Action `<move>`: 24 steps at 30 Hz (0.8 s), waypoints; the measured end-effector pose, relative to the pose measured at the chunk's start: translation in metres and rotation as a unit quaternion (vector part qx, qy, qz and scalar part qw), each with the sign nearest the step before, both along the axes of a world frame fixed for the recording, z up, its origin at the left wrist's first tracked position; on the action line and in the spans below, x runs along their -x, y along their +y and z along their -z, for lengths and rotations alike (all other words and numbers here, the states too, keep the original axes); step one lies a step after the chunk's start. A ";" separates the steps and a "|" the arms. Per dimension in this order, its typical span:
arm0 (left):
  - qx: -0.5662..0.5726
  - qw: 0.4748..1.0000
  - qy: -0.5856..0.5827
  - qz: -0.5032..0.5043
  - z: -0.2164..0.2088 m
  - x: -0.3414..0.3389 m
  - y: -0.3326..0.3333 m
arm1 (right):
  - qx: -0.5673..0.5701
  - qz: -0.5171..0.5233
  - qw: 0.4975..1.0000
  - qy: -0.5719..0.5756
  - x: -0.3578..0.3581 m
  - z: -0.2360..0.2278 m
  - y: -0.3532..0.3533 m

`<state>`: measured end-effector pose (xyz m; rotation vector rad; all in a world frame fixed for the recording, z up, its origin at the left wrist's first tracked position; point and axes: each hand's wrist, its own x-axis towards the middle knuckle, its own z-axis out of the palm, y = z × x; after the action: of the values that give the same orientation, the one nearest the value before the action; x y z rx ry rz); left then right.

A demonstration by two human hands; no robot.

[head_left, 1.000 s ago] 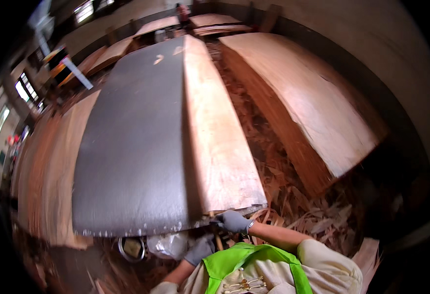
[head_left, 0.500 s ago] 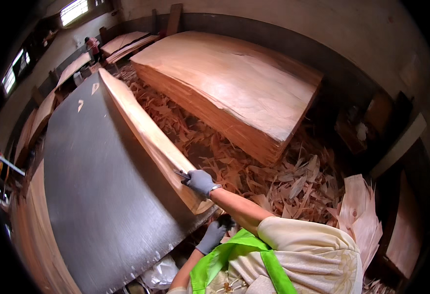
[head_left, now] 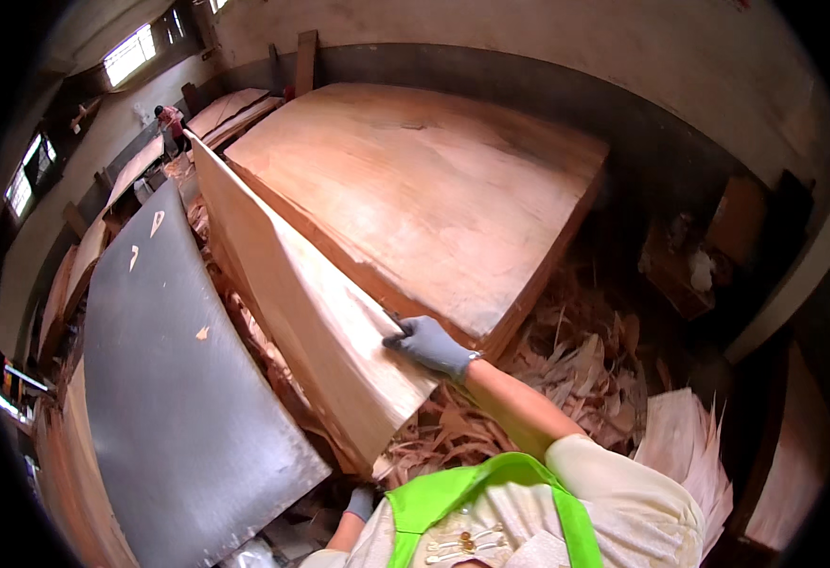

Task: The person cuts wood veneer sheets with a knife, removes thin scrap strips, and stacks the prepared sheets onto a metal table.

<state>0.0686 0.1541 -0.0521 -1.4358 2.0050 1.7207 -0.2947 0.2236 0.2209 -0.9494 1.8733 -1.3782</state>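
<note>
While grey-gloved right hand (head_left: 431, 346) pinches thin, tan wood sheet (head_left: 278, 293) by upper edge, left hand (head_left: 360, 503): closure indeterminable; uneven pull could split it.

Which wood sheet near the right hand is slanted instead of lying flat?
The long pale sheet between the grey panel and the large wood stack: the right hand grips its upper edge, whereas the stack's top lies roughly flat.
</note>
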 end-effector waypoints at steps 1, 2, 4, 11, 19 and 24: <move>-0.007 1.000 -0.012 -0.026 0.008 0.012 0.005 | -0.034 -0.005 0.997 -0.067 0.020 -0.017 0.017; -0.021 0.998 -0.025 -0.056 0.015 0.023 0.013 | -0.035 -0.003 0.995 -0.091 0.042 -0.038 0.037; -0.047 0.993 -0.031 -0.107 0.027 0.054 0.028 | -0.022 0.005 0.993 -0.115 0.093 -0.042 0.065; -0.152 0.930 0.114 -0.314 0.047 0.172 0.043 | 0.032 0.022 0.988 -0.149 0.220 -0.046 0.112; -0.144 0.755 0.351 -0.535 0.067 0.311 0.008 | 0.038 0.041 0.984 -0.172 0.377 -0.023 0.121; -0.062 0.673 0.430 -0.599 0.075 0.357 -0.025 | 0.027 0.033 0.981 -0.189 0.489 -0.013 0.107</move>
<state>-0.2879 0.1289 -0.1275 -2.4298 0.8062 3.4706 -0.7839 0.3307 0.2342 -0.6018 1.5978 -1.5326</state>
